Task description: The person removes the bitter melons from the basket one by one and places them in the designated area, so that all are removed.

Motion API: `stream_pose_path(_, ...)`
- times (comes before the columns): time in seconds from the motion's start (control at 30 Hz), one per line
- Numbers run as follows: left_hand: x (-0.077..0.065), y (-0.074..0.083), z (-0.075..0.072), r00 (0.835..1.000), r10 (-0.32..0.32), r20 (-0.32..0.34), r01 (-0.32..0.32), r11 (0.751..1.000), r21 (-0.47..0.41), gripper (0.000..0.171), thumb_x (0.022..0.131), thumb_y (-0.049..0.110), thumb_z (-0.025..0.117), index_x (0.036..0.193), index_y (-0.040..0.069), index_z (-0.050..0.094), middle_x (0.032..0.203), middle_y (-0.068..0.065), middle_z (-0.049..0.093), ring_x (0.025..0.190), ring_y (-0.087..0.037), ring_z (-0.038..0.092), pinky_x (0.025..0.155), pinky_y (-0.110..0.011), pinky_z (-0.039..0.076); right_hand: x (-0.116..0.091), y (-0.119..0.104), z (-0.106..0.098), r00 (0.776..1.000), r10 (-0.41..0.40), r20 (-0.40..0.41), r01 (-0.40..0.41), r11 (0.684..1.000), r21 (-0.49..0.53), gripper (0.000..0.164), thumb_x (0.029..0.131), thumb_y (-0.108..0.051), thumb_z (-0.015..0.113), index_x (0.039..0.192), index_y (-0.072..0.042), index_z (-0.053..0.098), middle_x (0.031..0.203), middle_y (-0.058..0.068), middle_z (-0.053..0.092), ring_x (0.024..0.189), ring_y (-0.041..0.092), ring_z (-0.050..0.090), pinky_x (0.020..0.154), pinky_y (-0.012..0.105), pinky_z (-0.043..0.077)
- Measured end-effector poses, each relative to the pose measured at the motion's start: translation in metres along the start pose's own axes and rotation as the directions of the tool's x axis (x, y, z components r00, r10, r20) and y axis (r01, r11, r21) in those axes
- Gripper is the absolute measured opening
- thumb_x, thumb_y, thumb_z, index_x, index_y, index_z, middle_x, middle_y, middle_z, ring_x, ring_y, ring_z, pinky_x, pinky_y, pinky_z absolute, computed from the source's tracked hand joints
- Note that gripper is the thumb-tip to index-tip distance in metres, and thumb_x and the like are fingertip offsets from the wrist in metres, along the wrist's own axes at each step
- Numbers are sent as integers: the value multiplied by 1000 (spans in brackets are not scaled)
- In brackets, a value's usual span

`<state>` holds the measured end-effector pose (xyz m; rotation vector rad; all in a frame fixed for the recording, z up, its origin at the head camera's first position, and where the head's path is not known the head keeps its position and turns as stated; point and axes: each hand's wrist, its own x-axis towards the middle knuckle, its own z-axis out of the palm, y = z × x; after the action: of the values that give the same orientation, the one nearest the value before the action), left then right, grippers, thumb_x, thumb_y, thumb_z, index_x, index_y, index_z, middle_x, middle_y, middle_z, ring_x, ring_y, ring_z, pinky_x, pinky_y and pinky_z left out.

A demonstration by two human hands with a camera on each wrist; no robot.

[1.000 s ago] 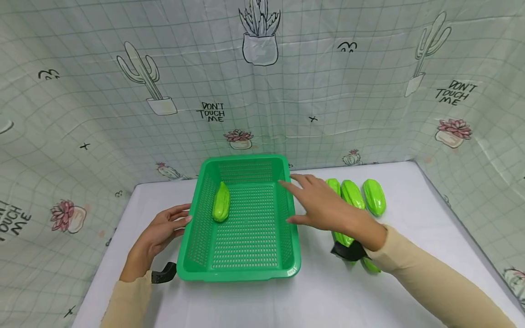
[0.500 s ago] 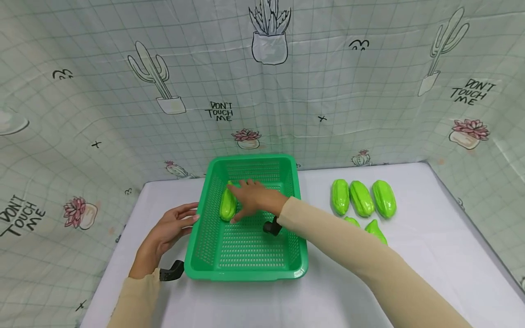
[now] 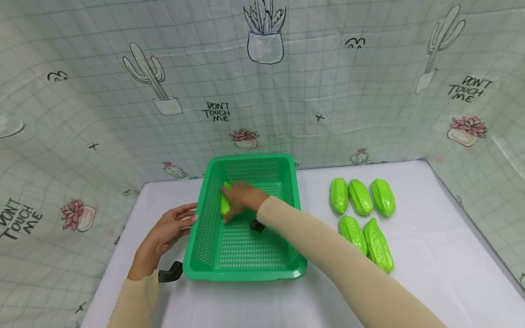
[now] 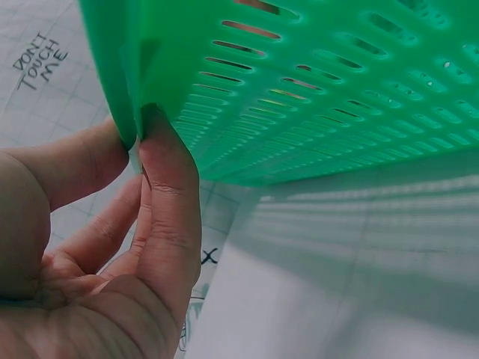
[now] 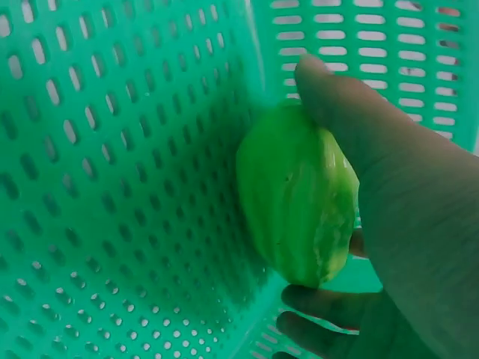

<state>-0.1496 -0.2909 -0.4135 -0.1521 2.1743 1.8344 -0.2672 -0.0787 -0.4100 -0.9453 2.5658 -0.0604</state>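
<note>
A green plastic basket [image 3: 246, 275] with slotted walls stands on the white table. My left hand [image 3: 174, 228] pinches its left rim between thumb and fingers, seen closely in the left wrist view. Inside the basket, a bright green ribbed gourd [image 5: 296, 194] lies near the left wall. My right hand [image 3: 242, 199] reaches over the basket's right side and holds this gourd, the thumb [image 5: 337, 90] along its upper side and fingers [image 5: 322, 299] at the lower end. In the head view the hand covers part of the gourd.
Right of the basket, several more green gourds lie on the table: three in a back row, including a gourd [image 3: 383, 197] at the right, and two in front, one of them a wrinkled gourd [image 3: 378, 246]. A printed cloth [image 3: 303, 82] hangs behind the table.
My right hand has moved left from beyond the basket's right rim, over the basket, and down onto the gourd inside. My left hand has stayed at the left rim.
</note>
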Motion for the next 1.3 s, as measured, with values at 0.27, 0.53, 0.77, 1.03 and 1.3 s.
stream_pose_path(0.27, 0, 0, 0, 1000, 5, 11, -6, 999, 35, 62, 109, 7, 59, 162, -9, 29, 135, -7, 61, 99, -2, 68, 88, -24, 59, -23, 3, -10, 997, -44, -67, 39, 996, -74, 102, 89, -57, 82, 167, -18, 29, 161, 17, 42, 149, 35, 40, 122, 49, 36)
stream_pose_path(0.53, -4, 1, -5, 1000, 20, 17, -21, 999, 51, 64, 109, 8, 59, 162, -9, 28, 120, 9, 63, 97, -1, 68, 86, -23, 59, -114, 44, -42, 961, -126, -246, 113, 991, -66, 106, 83, -52, 89, 166, -16, 33, 157, 19, 45, 146, 38, 42, 120, 54, 37)
stream_pose_path(0.77, -2, 0, 0, 999, 20, 35, -22, 999, 48, 64, 109, 8, 59, 162, -9, 27, 118, 12, 62, 98, 0, 67, 87, -22, 58, -229, 118, -15, 880, -78, -468, 102, 994, 25, 104, 77, -41, 96, 161, -8, 42, 153, 26, 49, 140, 46, 48, 114, 62, 42)
stream_pose_path(1.03, -3, 0, 2, 999, 13, 53, -15, 998, 54, 65, 110, 10, 58, 163, -9, 24, 122, 9, 61, 99, 0, 67, 88, -23, 58, -329, 198, 54, 892, 95, -441, -13, 982, 186, 105, 75, -32, 98, 158, -2, 42, 152, 32, 47, 140, 54, 43, 110, 71, 40)
stream_pose_path(1.3, -2, -1, 1, 999, -4, 49, 1, 998, 66, 67, 111, 12, 58, 164, -8, 24, 122, 11, 60, 99, 0, 67, 88, -22, 57, -361, 239, 106, 884, 141, -447, -36, 971, 237, 103, 69, -26, 101, 152, 3, 48, 147, 34, 52, 133, 55, 48, 103, 70, 43)
